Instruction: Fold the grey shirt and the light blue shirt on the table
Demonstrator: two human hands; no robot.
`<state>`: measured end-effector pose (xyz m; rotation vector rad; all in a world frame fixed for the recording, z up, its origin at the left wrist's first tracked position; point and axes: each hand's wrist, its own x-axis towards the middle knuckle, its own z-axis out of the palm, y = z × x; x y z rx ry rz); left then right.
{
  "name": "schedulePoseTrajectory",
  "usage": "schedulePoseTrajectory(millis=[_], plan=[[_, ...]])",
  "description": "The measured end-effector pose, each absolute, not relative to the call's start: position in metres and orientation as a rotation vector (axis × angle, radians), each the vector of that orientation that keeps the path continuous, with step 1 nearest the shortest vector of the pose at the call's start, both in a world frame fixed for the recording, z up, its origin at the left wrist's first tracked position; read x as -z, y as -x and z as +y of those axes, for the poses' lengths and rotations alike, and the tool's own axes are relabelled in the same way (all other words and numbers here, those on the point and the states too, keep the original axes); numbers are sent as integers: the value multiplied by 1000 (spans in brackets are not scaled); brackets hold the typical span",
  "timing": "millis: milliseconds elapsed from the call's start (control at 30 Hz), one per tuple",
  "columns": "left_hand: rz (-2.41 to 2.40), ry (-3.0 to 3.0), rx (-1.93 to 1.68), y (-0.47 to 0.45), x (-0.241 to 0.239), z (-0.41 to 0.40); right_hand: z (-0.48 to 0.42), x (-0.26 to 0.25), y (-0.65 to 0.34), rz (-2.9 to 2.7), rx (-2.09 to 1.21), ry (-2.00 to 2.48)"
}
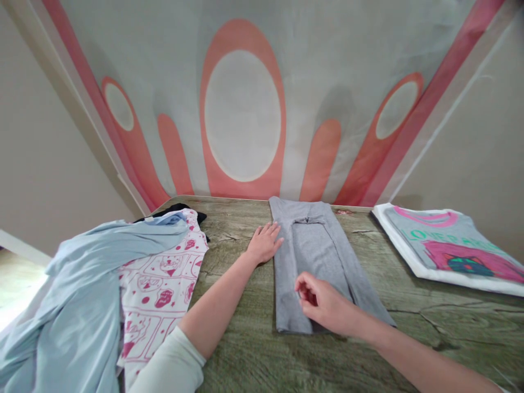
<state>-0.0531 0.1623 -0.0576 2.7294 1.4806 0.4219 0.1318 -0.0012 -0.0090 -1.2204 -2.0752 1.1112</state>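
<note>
Head-camera view down onto a wooden table (429, 327), seen over a person's two bare forearms. At the left lies a loose heap: a blue garment (82, 284) spills over the near left edge. A white printed garment (164, 289) with pink drawings lies partly under it, and a dark garment (180, 208) shows at the far end. None of these is folded. Just right of the heap, the left hand (264, 243) lies flat on the wood, fingers released and spread, their tips touching the left edge of a grey garment (315, 256). The grey garment lies in the middle of the table, running from the far edge toward the viewer. Its sides are already turned in, making a long narrow strip, and it has not been folded across its length, so this piece looks about half folded. The right hand (323, 303) rests on the near part of the strip, fingers curled toward the thumb, apparently pinching a bit of the cloth. At the far right a T-shirt (450, 245) with a pink and green print lies neatly folded, well apart from the hands. So one piece looks finished, one is under way, and the heap remains. The table has a grey-green wood grain. Behind it hangs a pale backdrop (241, 114) with salmon ovals and stripes, between plain beige walls.
</note>
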Motion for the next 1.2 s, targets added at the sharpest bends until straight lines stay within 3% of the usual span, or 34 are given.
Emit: schedulePoseTrajectory(millis=[300, 567, 867, 1200], plan=[[1413, -2613, -596, 53, 47, 150, 1, 13, -145, -2217, -965, 1442], [1240, -2439, -806, 49, 35, 86, 4, 8, -154, -2239, -870, 1428], [1019, -2064, -575, 69, 0, -19, 19, 6, -217, -2116, -757, 1527], [1027, -1981, -643, 70, 8, -27, -27, 14, -276, -2173, -798, 1512]])
